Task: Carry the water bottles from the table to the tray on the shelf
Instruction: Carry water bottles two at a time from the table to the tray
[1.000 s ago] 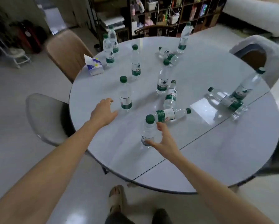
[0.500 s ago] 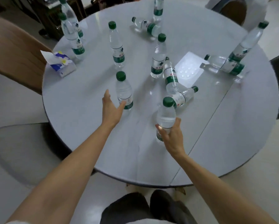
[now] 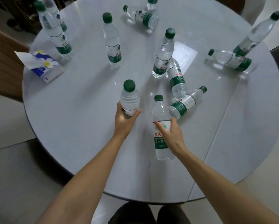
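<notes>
**Both hands gripping bottles, ready to lift**

While the right hand (image 3: 171, 136) is wrapping the nearest water bottle (image 3: 161, 126), its long axis tilting, the left hand (image 3: 125, 118) is clasping an upright bottle (image 3: 129, 97) farther left; others are waiting beyond on the round table (image 3: 87, 110).

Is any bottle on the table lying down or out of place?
Yes. Three water bottles lie on their sides: one at the far edge, one at the right, and one near the right hand. Another bottle leans tilted over that last one. No water looks spilled.
</notes>
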The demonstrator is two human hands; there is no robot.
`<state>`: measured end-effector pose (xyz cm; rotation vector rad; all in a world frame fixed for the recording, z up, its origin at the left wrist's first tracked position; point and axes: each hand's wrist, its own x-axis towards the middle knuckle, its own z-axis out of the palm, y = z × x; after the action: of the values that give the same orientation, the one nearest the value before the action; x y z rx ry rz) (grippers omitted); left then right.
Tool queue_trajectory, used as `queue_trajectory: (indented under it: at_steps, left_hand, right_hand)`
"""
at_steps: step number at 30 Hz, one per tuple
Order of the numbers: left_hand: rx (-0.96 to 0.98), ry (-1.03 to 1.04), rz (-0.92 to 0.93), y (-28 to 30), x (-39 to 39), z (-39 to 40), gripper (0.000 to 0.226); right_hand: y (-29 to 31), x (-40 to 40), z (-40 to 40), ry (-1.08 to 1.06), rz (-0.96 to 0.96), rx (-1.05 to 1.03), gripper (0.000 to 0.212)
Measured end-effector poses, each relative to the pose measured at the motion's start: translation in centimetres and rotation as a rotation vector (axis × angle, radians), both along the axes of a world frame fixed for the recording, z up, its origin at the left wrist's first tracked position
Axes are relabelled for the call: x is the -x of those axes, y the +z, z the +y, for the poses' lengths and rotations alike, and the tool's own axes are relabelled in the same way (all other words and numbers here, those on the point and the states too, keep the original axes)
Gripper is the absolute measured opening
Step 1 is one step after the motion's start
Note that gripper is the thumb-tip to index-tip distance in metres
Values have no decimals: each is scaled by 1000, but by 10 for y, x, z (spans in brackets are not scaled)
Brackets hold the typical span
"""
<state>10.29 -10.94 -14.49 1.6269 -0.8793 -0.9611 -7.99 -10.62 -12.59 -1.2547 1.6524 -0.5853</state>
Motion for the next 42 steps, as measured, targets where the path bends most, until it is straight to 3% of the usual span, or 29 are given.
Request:
queue_trajectory:
  at_steps: [5,10,15,19,21,24,31,35,42]
  left_hand:
    - [-12,2,54,4,3,7,40]
    - [-152,-25,331,9,12,36,30]
    - [-305,-114,561,26,36,62,38]
    - [-308,-203,595,41,75,70,61]
    - [-304,-242,587,48,104,72,59]
    - [-329,-314,541,55,163,79,52]
    - [-409,-503,498,51,368,109,59]
    - [-476,-655,498,57,494,126,39]
    - [-545,-860,418,72,654,115,43]
  right_hand:
    - [5,-1,4,-83,-123,-64,41]
    - [15,4,11,-157,-283,-142,32]
    - [34,31,26,-205,-406,-200,31]
    - [46,76,43,-250,-447,-190,34]
    - [50,107,54,-286,-462,-179,35]
    - [53,168,75,-337,-495,-157,36]
    - [52,370,144,-574,-607,-115,33]
    - [57,487,179,-735,-677,-81,25]
    - [58,651,195,-922,-700,-15,45]
